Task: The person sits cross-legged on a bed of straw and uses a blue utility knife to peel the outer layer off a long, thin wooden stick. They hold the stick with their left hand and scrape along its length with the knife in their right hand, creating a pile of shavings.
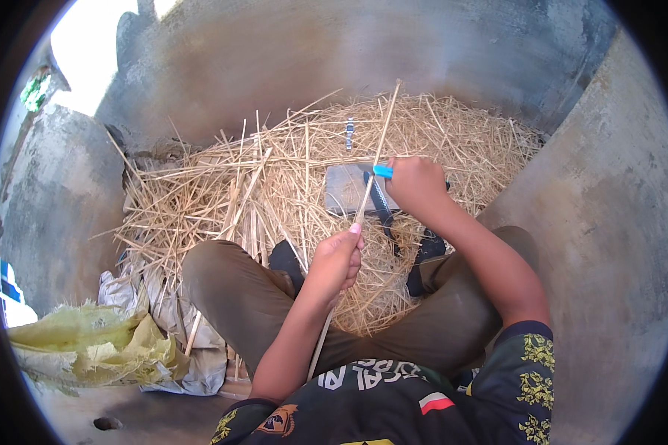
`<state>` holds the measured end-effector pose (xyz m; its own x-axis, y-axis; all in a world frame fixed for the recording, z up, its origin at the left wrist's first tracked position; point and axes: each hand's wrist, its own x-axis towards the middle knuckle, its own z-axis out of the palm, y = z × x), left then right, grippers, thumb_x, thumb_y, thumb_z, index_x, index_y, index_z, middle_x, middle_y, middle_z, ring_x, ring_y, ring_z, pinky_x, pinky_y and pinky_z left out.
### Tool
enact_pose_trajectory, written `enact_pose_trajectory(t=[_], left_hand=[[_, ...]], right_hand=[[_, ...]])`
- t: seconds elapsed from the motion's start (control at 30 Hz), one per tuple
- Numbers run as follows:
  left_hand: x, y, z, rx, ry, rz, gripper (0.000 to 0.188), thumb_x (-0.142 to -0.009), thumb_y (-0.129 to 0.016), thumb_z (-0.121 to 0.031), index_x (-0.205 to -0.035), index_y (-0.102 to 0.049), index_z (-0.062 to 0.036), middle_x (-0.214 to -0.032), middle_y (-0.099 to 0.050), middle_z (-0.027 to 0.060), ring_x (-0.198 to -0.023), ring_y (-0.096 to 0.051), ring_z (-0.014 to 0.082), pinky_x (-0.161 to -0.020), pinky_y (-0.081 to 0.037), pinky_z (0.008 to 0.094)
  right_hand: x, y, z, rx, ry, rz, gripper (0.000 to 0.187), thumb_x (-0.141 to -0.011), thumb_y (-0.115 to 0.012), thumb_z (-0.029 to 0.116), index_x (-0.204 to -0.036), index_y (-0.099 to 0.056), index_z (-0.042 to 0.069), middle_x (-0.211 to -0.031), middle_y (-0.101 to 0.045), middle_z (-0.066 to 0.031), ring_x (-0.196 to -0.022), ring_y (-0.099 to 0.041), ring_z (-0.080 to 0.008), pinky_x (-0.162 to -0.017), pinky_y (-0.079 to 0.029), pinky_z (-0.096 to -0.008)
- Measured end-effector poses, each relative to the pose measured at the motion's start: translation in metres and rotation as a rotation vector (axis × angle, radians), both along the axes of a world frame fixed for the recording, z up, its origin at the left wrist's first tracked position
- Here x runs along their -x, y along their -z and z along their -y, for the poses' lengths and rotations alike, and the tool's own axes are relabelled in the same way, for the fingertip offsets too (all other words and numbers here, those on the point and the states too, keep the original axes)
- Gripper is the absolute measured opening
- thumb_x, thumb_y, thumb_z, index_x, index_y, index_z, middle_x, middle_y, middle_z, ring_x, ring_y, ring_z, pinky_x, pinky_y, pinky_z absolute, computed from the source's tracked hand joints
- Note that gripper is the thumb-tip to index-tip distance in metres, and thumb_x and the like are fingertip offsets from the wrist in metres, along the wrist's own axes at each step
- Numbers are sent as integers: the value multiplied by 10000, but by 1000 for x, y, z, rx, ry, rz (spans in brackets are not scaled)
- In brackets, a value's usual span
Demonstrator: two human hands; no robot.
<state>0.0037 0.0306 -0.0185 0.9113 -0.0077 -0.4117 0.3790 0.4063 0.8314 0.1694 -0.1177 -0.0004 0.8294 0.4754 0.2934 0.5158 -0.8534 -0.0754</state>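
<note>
My left hand (336, 261) is closed round a long, pale straw-coloured stalk (384, 137), its thumb lying along it. The stalk slants from beside my left forearm up to the far right, over the straw. Farther out, my right hand (417, 185) grips a small bright-blue tool (382, 171), whose end meets the stalk; its exact kind is hard to make out. Below that lies a grey flat block (339, 194), with a dark, long, patterned object (379, 199) across it.
Loose dry straw (453, 133) covers the floor before my crossed legs, longer stalks (193, 193) heaped at left. A silver wristwatch-like thing (349, 133) lies on it. Grey concrete walls (312, 59) enclose the space. A torn yellow-green sack (104, 345) lies at lower left.
</note>
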Motion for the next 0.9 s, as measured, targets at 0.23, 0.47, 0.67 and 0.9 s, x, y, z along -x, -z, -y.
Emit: enact_pose_trajectory(t=[0.23,0.47,0.67,0.9], left_hand=[[-5,-2,-7,-4,-47,-21,317,-1032,-521,-403,-866,-500,-134,-585,-353,-99,-432,-251,4,-368,-196,194],[0,-6,-2,-115,-98,29,313,-1040,-508,-407,-872,-501,-143,-590,-353,-99,-438,-242,1,-383,-175,197],[3,-17,0,-95,-70,3,298,-1054,-491,-377,-872,-491,-140,-598,-341,-104,-445,-240,-1,-388,-178,199],[19,-21,27,18,121,7,309,-1060,-476,-367,-870,-479,-123,-579,-304,-110,-432,-220,1,-371,-168,189]], right_hand=[[26,0,-17,-12,-75,-86,453,-1015,-469,251,-684,-702,46,-624,-671,-160,-575,-694,-348,-555,-560,-446],[30,7,-21,-49,-109,-57,455,-1009,-468,251,-666,-693,54,-629,-677,-161,-565,-690,-344,-543,-557,-445],[-7,1,-21,-72,61,-67,309,-939,-559,239,-812,-730,14,-779,-714,-207,-712,-729,-329,-605,-572,-434],[-57,-67,47,-111,442,-189,231,-913,-587,210,-889,-738,37,-789,-709,-155,-732,-721,-313,-616,-566,-441]])
